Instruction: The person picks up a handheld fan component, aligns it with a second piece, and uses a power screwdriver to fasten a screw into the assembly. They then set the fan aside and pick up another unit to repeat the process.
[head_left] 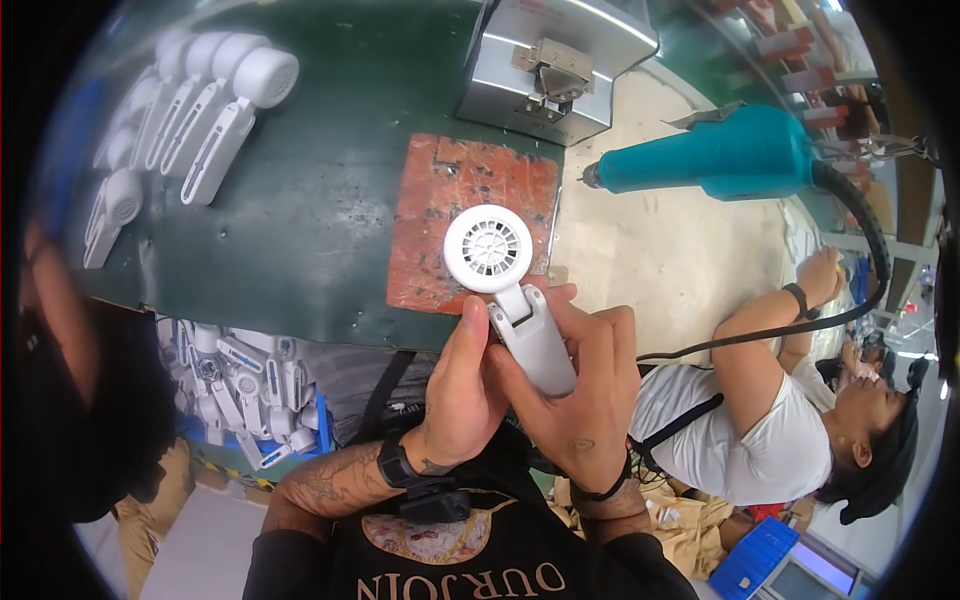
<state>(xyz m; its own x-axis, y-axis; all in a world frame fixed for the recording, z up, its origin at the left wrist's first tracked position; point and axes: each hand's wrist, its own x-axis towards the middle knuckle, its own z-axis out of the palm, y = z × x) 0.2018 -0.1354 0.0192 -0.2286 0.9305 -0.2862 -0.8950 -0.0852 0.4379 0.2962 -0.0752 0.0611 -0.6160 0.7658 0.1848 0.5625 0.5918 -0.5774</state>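
A white handheld fan with a round slotted head is held upright over the red-orange mat, its grey-white handle pointing toward me. My right hand is closed around the handle, with the thumb lying across its lower part. At the handle's left side my left hand grips near the hinge, thumb upright; its other fingers are mostly hidden behind the fan. The worn mat lies on the green bench under the fan head. A teal electric screwdriver points left, to the right of the mat.
Several similar fans lie at the bench's far left. A blue bin full of fans stands below the bench edge. Behind the mat is a silver metal box. The screwdriver's black cable loops at right. A co-worker sits at right.
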